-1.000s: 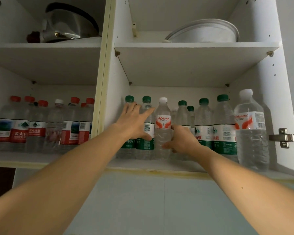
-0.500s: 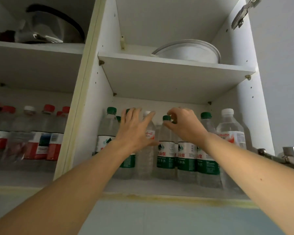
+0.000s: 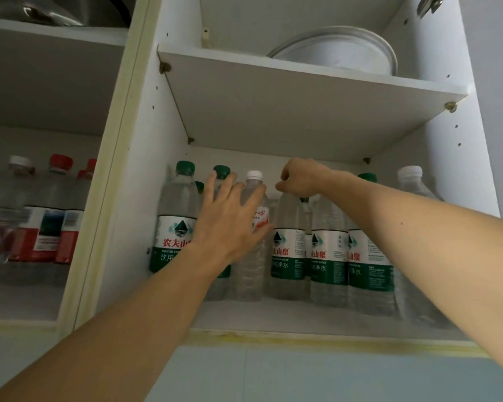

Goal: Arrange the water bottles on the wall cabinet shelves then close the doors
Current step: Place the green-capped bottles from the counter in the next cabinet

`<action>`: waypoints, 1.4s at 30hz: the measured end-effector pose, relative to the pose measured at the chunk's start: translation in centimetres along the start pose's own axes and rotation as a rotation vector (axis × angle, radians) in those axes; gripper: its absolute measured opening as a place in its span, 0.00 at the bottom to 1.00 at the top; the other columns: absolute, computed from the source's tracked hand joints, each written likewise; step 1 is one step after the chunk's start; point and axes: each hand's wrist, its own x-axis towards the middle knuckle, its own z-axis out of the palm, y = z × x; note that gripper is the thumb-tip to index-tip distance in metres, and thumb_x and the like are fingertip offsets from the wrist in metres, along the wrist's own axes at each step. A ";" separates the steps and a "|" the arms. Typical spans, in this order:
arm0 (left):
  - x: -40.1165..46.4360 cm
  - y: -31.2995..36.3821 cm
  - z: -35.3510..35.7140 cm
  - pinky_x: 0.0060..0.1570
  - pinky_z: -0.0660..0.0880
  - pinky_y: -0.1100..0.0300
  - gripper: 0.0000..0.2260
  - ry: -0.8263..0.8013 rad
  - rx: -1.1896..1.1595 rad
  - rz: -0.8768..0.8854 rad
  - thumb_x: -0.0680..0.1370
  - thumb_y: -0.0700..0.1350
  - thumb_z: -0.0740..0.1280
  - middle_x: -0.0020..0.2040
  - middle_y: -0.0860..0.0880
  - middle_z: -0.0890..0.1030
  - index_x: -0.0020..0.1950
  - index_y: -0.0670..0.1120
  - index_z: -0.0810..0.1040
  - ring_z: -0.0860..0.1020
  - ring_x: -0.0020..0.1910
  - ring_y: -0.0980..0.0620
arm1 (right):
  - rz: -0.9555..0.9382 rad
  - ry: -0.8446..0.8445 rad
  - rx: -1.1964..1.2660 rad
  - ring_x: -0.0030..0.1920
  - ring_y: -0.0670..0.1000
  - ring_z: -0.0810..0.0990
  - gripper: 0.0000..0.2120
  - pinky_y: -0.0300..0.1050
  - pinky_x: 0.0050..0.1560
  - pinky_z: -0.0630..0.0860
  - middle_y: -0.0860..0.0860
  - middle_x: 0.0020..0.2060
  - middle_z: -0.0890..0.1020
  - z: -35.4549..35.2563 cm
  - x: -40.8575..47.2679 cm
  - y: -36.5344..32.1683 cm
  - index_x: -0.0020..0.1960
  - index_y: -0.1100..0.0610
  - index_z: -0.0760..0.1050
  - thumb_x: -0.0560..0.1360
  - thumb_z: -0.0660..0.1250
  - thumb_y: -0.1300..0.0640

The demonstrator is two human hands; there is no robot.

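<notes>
Clear ribbed plastic water bottles [image 3: 328, 256] with glossy green labels stand packed on the white cabinet's lower right shelf [image 3: 302, 317]. Left hand [image 3: 230, 224] lies flat, fingers spread, against the white-capped bottle [image 3: 251, 256]. Right hand [image 3: 302, 178] has its fingers curled over the top of a green-label bottle [image 3: 286, 248], cap hidden. A round white basin [image 3: 337, 52] sits on the shelf above.

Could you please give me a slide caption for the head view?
Left hand steadies a white-capped bottle while the right hand grips a green-label bottle by its top.
</notes>
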 end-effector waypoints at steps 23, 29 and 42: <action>-0.4 -0.2 -0.5 0.77 0.48 0.41 0.32 0.019 -0.093 -0.006 0.80 0.64 0.56 0.71 0.43 0.74 0.79 0.48 0.57 0.62 0.77 0.42 | 0.082 0.058 0.590 0.49 0.57 0.86 0.08 0.56 0.50 0.85 0.58 0.45 0.86 -0.3 -1.0 0.6 0.51 0.61 0.82 0.79 0.71 0.57; -0.3 -0.1 -0.5 0.77 0.49 0.41 0.32 0.027 -0.106 -0.007 0.79 0.64 0.59 0.73 0.43 0.71 0.78 0.48 0.60 0.63 0.76 0.42 | 0.038 0.069 0.577 0.49 0.56 0.86 0.14 0.54 0.48 0.85 0.58 0.46 0.86 -0.8 -2.0 1.0 0.58 0.61 0.80 0.76 0.74 0.54; -0.7 1.0 -1.6 0.72 0.58 0.38 0.32 0.037 -0.119 0.023 0.76 0.62 0.67 0.71 0.38 0.72 0.73 0.43 0.70 0.69 0.70 0.38 | 0.015 0.420 0.549 0.39 0.48 0.86 0.07 0.49 0.48 0.85 0.53 0.42 0.86 -5.2 -8.5 3.9 0.54 0.58 0.82 0.80 0.68 0.58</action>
